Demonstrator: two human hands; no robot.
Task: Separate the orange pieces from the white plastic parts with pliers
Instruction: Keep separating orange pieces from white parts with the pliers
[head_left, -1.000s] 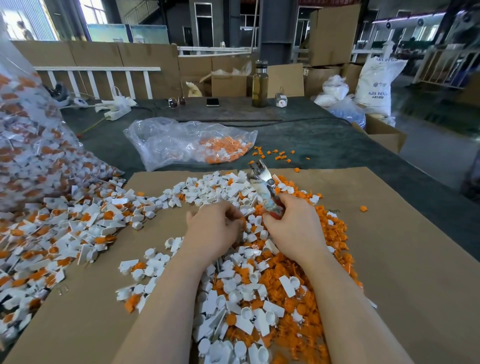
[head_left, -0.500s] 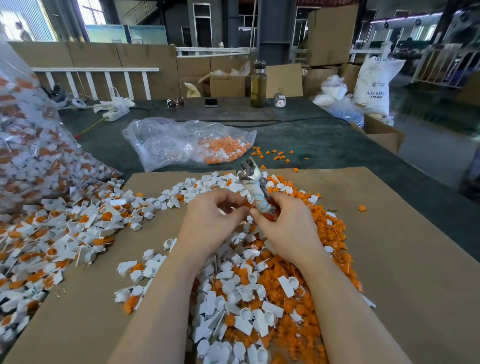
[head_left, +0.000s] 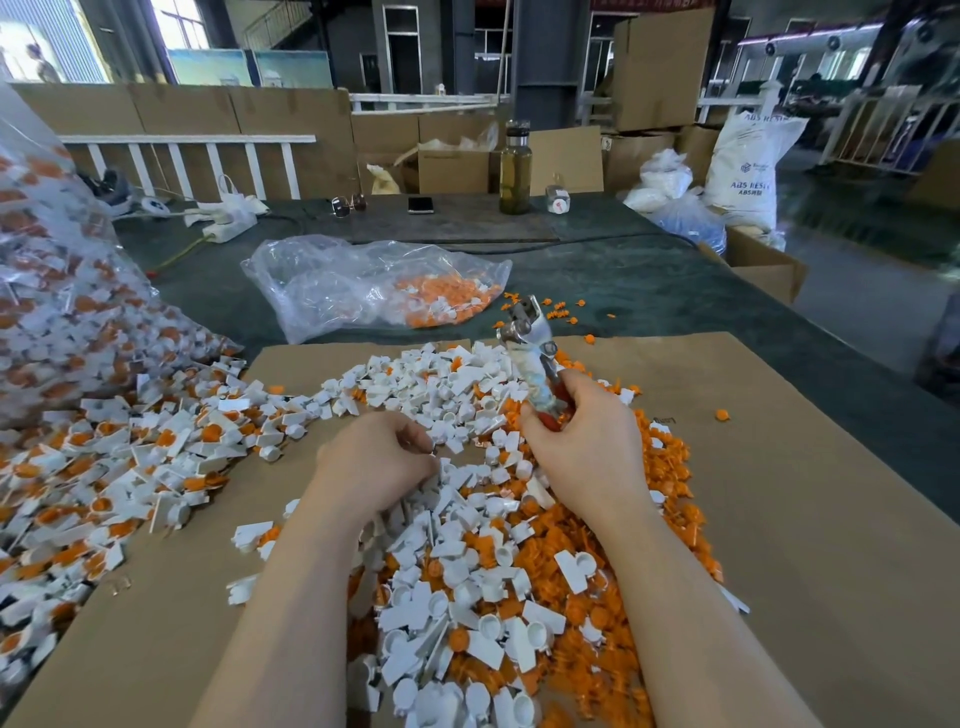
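Observation:
My right hand (head_left: 589, 449) grips the handles of the pliers (head_left: 530, 345), whose metal jaws point up and away above the heap; I see nothing between the jaws. My left hand (head_left: 374, 465) rests low on the white plastic parts (head_left: 467, 577), fingers curled inward; whether they pinch a piece is hidden. Loose orange pieces (head_left: 670, 467) lie thick on the right side of that heap. White parts with orange pieces still in them (head_left: 130, 457) spread out to the left.
All this lies on a cardboard sheet (head_left: 789, 519) on a dark green table. A big clear bag of parts (head_left: 62, 312) bulges at the left. A smaller clear bag with orange pieces (head_left: 441, 291) lies behind. A bottle (head_left: 514, 171), a phone (head_left: 421, 204) and boxes stand farther back.
My hands have come apart. The left hand has dropped down and left onto the white parts, away from the pliers. The right hand has shifted right with the pliers.

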